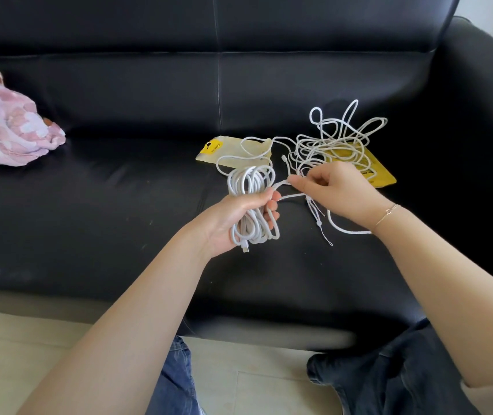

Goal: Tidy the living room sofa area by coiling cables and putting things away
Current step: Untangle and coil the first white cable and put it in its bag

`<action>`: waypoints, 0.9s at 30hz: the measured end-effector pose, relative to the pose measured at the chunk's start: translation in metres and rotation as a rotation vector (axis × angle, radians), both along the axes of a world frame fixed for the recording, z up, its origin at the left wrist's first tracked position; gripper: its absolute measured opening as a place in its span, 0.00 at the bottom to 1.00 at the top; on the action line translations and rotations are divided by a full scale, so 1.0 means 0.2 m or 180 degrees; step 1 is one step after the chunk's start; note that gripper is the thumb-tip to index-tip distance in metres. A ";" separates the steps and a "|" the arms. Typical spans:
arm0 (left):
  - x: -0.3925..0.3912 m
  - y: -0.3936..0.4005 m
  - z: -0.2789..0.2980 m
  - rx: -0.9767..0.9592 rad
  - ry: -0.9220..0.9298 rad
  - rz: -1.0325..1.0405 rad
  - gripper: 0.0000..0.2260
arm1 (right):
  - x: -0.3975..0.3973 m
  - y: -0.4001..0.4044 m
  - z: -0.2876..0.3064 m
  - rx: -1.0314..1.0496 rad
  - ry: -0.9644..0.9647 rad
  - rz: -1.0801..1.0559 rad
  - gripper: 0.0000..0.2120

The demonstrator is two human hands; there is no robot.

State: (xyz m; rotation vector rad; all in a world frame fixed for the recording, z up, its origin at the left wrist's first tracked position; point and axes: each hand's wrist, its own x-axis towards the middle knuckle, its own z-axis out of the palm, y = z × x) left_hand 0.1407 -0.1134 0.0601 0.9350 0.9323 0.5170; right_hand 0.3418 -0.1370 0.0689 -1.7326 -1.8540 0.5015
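My left hand [246, 217] grips a coiled white cable [252, 202] above the black sofa [119, 181]. My right hand [333, 188] pinches its loose end just beside the coil. A tangled white cord [333, 142] lies behind, over yellow packets [381, 172].

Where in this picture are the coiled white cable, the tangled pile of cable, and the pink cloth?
coiled white cable [249, 187], head view, on the loops above the gripping fingers.
tangled pile of cable [333, 142], head view, on the middle of the loose loops.
pink cloth [5, 127], head view, on the middle of the fabric.
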 end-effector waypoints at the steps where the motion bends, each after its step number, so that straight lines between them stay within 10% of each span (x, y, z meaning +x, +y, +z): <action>1: 0.00 0.00 0.00 -0.0018 -0.0027 0.0047 0.06 | 0.01 0.00 0.00 -0.0036 -0.0029 -0.0087 0.27; 11: 0.00 0.03 -0.03 -0.0084 0.0465 0.0553 0.08 | -0.03 -0.03 0.02 0.1288 0.0089 0.0598 0.18; 17: 0.03 -0.01 -0.05 0.0749 0.1410 -0.0351 0.10 | -0.09 -0.03 0.01 0.1504 0.0120 0.0545 0.18; 27: -0.02 0.03 0.01 -0.0865 -0.0750 0.0913 0.09 | 0.02 0.01 -0.02 -0.0123 0.0534 -0.0006 0.20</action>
